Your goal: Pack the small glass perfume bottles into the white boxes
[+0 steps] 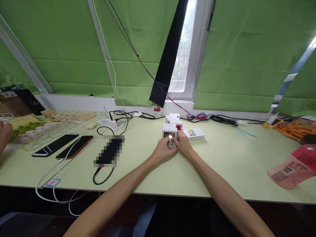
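Pale green desk under green blinds, window slit at centre. Your left hand and right hand meet mid-desk, both curled tight around a small silver metal object, fingers pinching it from either side; it sits just in front of a row of small white boxes that runs back toward the window. One flat white box lies just right of your right hand. Left of you: a blurred dark device with a black cable, two phones side by side, a white power strip. Pink bottle lies on its side at far right. Another person's hand shows at the left edge, near a tray of food.
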A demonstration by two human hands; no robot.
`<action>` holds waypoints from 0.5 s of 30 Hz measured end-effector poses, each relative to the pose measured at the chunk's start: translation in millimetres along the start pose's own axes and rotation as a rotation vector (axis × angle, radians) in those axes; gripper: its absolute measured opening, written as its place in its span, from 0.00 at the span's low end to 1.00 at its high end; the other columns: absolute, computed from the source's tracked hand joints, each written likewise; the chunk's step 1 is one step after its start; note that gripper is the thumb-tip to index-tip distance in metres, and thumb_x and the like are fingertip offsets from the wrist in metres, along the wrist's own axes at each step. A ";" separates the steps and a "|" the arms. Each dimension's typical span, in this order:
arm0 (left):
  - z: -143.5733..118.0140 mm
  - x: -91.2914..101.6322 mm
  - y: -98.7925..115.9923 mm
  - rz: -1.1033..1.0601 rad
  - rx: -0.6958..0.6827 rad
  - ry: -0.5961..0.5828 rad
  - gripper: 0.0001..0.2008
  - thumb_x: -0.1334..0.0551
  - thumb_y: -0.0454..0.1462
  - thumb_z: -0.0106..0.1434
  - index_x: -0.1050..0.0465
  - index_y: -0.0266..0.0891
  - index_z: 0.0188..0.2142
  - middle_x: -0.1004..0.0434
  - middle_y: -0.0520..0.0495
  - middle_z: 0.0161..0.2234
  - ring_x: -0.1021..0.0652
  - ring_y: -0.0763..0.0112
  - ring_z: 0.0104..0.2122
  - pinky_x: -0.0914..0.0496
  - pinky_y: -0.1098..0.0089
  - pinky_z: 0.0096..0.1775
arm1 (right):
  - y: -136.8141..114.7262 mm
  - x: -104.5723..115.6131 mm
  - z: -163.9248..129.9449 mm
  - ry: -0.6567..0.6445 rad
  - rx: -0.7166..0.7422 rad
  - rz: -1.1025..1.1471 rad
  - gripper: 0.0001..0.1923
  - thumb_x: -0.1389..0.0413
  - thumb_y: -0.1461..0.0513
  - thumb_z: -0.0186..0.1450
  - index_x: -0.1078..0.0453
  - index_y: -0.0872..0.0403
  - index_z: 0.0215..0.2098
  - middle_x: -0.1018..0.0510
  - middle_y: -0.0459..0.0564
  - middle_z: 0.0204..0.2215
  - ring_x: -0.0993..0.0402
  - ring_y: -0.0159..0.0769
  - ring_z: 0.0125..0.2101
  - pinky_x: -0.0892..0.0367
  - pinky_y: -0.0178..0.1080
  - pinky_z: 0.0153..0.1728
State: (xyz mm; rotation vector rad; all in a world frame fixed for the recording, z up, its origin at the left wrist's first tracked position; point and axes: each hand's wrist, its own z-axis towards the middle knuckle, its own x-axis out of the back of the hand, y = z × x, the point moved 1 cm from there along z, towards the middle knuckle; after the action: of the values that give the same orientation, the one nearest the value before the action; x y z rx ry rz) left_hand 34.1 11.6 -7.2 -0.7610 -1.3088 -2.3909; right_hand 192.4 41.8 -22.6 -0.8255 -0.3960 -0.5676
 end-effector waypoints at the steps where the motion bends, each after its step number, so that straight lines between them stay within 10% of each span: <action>1: 0.2 0.4 0.6 0.010 0.002 0.009 0.17 0.32 0.43 0.52 0.41 0.41 0.25 0.30 0.53 0.26 0.31 0.72 0.28 0.38 0.70 0.29 | -0.2 -2.0 0.7 -0.018 0.009 0.015 0.14 0.47 0.58 0.71 0.30 0.55 0.51 0.23 0.61 0.47 0.26 0.51 0.48 0.28 0.52 0.50; 15: -3.1 -2.8 2.1 0.174 0.087 0.161 0.10 0.36 0.37 0.55 0.39 0.43 0.27 0.27 0.50 0.25 0.26 0.66 0.28 0.36 0.67 0.31 | -2.4 -12.8 3.9 -0.112 0.125 0.118 0.19 0.52 0.59 0.74 0.27 0.53 0.57 0.18 0.58 0.52 0.21 0.49 0.52 0.27 0.49 0.53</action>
State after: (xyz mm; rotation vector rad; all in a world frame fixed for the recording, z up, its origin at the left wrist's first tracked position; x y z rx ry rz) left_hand 36.5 7.9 -8.8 -0.6176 -1.2200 -2.1940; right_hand 180.5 47.6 -25.7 -0.7570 -0.4774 -0.3838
